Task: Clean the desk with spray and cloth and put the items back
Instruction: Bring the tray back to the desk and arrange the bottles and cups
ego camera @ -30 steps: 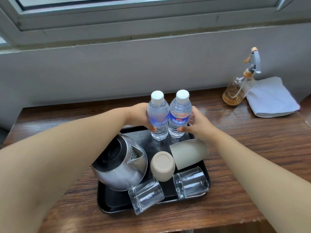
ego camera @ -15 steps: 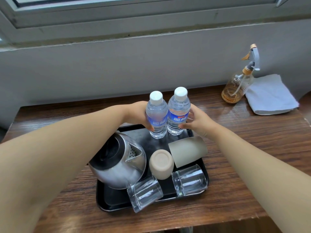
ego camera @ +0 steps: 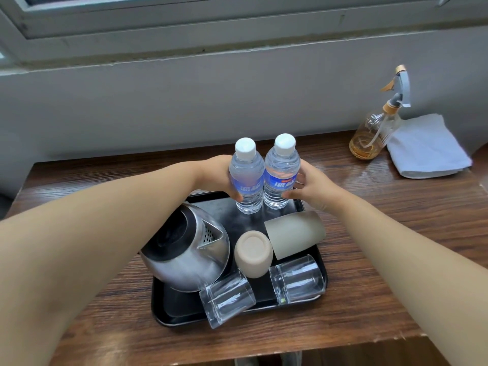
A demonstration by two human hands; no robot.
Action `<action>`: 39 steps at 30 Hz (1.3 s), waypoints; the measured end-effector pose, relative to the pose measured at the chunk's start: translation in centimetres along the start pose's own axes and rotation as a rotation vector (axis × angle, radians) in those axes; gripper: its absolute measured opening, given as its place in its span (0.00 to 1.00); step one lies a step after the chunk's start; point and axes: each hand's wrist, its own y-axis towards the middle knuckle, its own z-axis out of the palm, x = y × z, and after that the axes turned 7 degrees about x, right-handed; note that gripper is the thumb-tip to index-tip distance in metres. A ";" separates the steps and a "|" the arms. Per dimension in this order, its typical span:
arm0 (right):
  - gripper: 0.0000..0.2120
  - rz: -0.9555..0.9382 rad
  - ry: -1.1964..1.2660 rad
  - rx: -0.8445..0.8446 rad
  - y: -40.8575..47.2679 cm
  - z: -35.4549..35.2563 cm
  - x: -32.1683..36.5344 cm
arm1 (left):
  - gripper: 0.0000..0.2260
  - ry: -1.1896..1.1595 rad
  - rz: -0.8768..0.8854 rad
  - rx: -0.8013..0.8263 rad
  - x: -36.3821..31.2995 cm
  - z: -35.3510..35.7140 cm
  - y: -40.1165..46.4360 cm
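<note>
Two clear water bottles with white caps stand side by side at the far end of a black tray [ego camera: 182, 317]. My left hand [ego camera: 215, 175] grips the left bottle [ego camera: 247, 178] and my right hand [ego camera: 314, 187] grips the right bottle [ego camera: 281, 173]. Both bottles look lifted slightly above the tray floor, though I cannot tell for certain. A spray bottle [ego camera: 377, 128] with amber liquid stands at the desk's far right, and a folded white cloth [ego camera: 427, 147] lies beside it.
On the tray a steel kettle [ego camera: 187, 249] fills the left side. Two beige cups [ego camera: 253, 253] [ego camera: 295, 233] and two clear glasses [ego camera: 227, 297] [ego camera: 297, 278] sit upside down near the front. The wooden desk [ego camera: 396, 220] ends at a grey wall under a window.
The two bottles and both hands have hardly shifted; the view has tilted a little, and the bottles seem a touch higher over the tray.
</note>
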 end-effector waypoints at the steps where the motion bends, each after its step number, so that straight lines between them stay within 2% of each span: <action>1: 0.33 0.002 -0.005 0.001 0.0 0.0 0.0 | 0.24 0.002 -0.006 -0.001 0.0 0.0 0.0; 10: 0.35 0.029 -0.064 0.024 -0.1 -0.3 0.1 | 0.22 0.086 -0.049 0.043 -0.2 0.0 0.0; 14: 0.37 0.058 -0.158 0.039 -0.7 -0.9 -0.1 | 0.25 0.135 -0.133 0.091 0.4 -1.0 -0.3; 16: 0.34 0.078 -0.196 -0.004 -1.2 -1.4 -0.3 | 0.25 0.178 -0.209 0.150 0.5 -2.0 -1.0; 18: 0.30 0.086 -0.218 -0.066 -2.1 -2.0 -0.6 | 0.20 0.194 -0.266 0.161 -0.2 -2.9 -2.5; 23: 0.20 0.064 -0.189 -0.179 -4.6 -2.8 -1.4 | 0.15 0.290 -0.259 -0.009 -4.0 -4.0 -7.8; 27: 0.18 0.118 -0.250 -0.156 -6.0 -2.3 -2.2 | 0.15 0.611 -0.164 -0.182 -8.7 -0.8 -11.8; 29: 0.19 0.142 -0.319 -0.132 -6.6 -1.9 -2.4 | 0.15 0.782 -0.071 -0.231 -10.6 2.0 -12.8; 32: 0.26 0.209 -0.399 -0.059 -7.1 -1.3 -2.2 | 0.16 0.779 -0.010 -0.131 -11.6 6.4 -12.3; 36: 0.35 0.285 -0.418 0.062 -7.6 -0.8 -1.7 | 0.17 0.795 -0.102 -0.036 -10.3 11.0 -10.0; 39: 0.37 0.303 -0.415 0.113 -7.8 -0.6 -1.7 | 0.20 0.843 -0.203 0.010 -9.3 12.6 -9.1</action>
